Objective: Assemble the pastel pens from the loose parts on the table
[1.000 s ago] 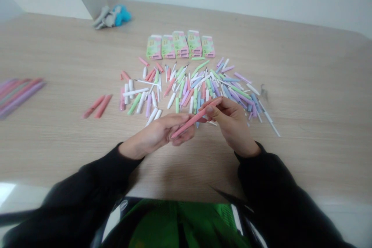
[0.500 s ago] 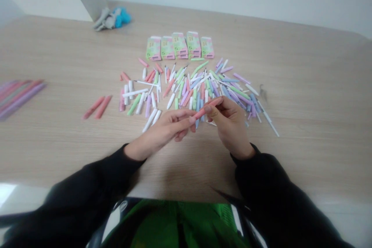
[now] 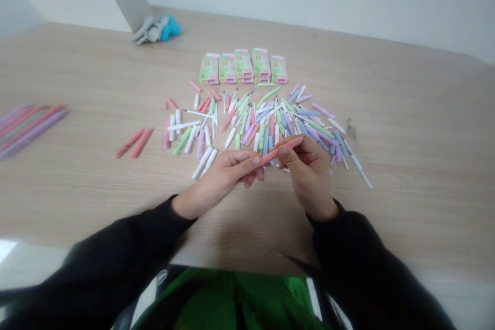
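A pink plastic pen barrel (image 3: pixel 280 148) lies slanted between my hands, above the near edge of a loose spread of pastel and white pen parts (image 3: pixel 251 124). My right hand (image 3: pixel 307 175) pinches its upper end between thumb and fingers. My left hand (image 3: pixel 220 180) has its fingertips on the lower end, which they partly hide. Both hands are off the table's surface as far as I can tell. The spread holds several pink, green, lilac, blue and white barrels and caps.
Several green and pink boxes (image 3: pixel 243 67) stand in a row beyond the spread. Two pink pens (image 3: pixel 134 143) lie to the left, with several long pastel pens (image 3: pixel 29 130) at the far left. A blue and grey plush toy (image 3: pixel 157 31) sits past the wooden table's (image 3: pixel 85 72) back edge.
My left hand has moved right along the pink barrel, now covering its lower end rather than letting it extend down-left. The view has shifted slightly, and the table items sit a little lower.
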### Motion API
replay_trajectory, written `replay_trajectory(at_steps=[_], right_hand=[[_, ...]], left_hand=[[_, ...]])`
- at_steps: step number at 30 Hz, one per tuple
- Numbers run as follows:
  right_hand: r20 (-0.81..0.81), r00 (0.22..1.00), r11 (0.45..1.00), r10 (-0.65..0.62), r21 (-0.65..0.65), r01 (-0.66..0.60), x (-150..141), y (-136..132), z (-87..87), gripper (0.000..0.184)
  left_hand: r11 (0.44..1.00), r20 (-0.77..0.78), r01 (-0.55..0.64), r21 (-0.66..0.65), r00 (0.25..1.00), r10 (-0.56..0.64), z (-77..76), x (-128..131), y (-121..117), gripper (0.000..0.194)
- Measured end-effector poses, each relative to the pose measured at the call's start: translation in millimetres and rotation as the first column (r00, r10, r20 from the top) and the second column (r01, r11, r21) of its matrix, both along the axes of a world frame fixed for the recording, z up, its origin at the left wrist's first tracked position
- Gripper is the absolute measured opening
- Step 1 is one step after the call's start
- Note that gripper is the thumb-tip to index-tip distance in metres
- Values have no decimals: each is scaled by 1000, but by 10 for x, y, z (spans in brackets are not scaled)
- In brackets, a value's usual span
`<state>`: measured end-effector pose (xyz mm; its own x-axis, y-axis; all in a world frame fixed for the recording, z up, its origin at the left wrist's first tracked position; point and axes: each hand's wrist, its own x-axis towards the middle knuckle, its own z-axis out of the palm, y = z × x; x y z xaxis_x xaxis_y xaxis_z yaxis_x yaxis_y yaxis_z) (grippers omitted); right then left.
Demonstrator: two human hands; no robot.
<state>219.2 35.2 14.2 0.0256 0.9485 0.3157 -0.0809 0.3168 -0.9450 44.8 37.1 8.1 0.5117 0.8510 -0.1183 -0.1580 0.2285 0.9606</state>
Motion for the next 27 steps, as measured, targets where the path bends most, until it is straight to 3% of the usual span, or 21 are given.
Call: replay_trajectory(at_steps=[3,5,8,11,13,15,17,19,21,24,25,26,27], right_hand=[[-43,996,996,82,-20,-83,34,6,-4,26],[-52,992,993,115,-28,-117,53,9,-22,22],[-23,998,998,54,-35,-55,63,12,-71,17],[-15,1000,997,-5,-73,3,63,43,-141,15],[6,1000,995,5,-101,-4,63,88,-192,17],[71,997,990,36,-136,-26,68,135,-230,18],[124,991,986,49,-166,-28,86,162,-247,25],[155,988,984,26,-181,2,123,157,-244,44],[210,978,982,-15,-180,53,176,122,-228,50],[368,930,975,-14,-200,94,249,58,-201,35],[409,913,972,-4,-212,99,260,44,-195,31],[435,900,969,6,-224,102,260,36,-190,29],[448,894,966,11,-235,106,250,34,-186,28]], left_hand=[[941,192,279,-191,951,-243,1,-31,1,34],[931,160,336,-146,936,-313,10,-42,-2,32],[975,-93,164,150,984,-151,2,2,-24,28],[917,-290,25,398,952,100,-61,93,-22,28],[896,-335,19,444,931,146,-98,108,15,29],[890,-348,77,450,933,95,-75,22,62,29],[876,-360,87,474,927,103,28,-208,89,31],[855,-399,-25,518,877,267,180,-610,81,32],[789,-446,-181,587,741,502,327,-1174,49,25],[547,-433,-414,728,341,834,468,-2191,-6,22],[485,-438,-452,749,212,874,492,-2528,-20,19],[478,-480,-448,756,118,869,507,-2845,-29,17],[431,-468,-470,770,44,883,510,-3132,-32,12]])
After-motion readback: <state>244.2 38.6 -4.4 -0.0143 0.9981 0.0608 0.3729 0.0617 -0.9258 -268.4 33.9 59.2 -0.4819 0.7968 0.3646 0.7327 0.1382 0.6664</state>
